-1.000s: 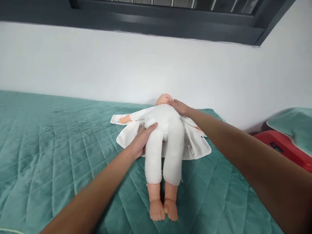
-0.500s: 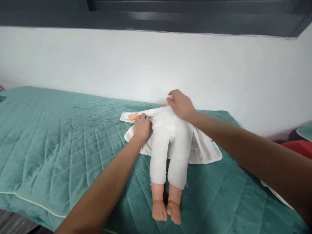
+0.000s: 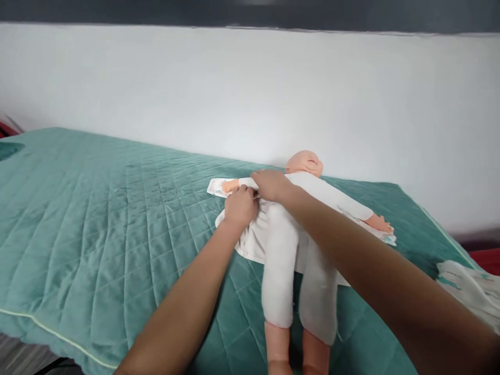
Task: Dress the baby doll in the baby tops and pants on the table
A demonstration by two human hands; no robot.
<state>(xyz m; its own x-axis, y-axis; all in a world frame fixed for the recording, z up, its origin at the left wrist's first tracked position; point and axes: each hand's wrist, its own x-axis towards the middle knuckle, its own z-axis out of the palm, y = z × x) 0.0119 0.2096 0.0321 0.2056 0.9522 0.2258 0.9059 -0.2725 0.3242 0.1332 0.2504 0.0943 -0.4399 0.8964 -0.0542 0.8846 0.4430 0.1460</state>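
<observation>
A baby doll [image 3: 280, 260] with a white cloth body lies on its back, legs toward me, its head [image 3: 304, 162] near the wall. Beneath it a white baby shirt [image 3: 250, 242] is spread open, with printed sleeve ends under the doll's hands. My left hand [image 3: 240, 205] is closed at the shirt's edge, beside the doll's side and under its outstretched arm. Across the doll's chest reaches my right hand [image 3: 270, 185]. Its fingers curl down at the doll's upper arm, close to my left hand, and what they pinch is hidden.
A green quilted cover [image 3: 117, 219] lies under everything. Behind it rises a white wall [image 3: 195, 94], with a dark panel [image 3: 156, 11] above. At the right rests a crumpled white printed cloth [image 3: 469, 289], with something red [image 3: 486, 260] beyond it.
My right hand has moved from the doll's head down and left to its upper arm, beside my left hand. The doll's head and other arm now show. The view has shifted.
</observation>
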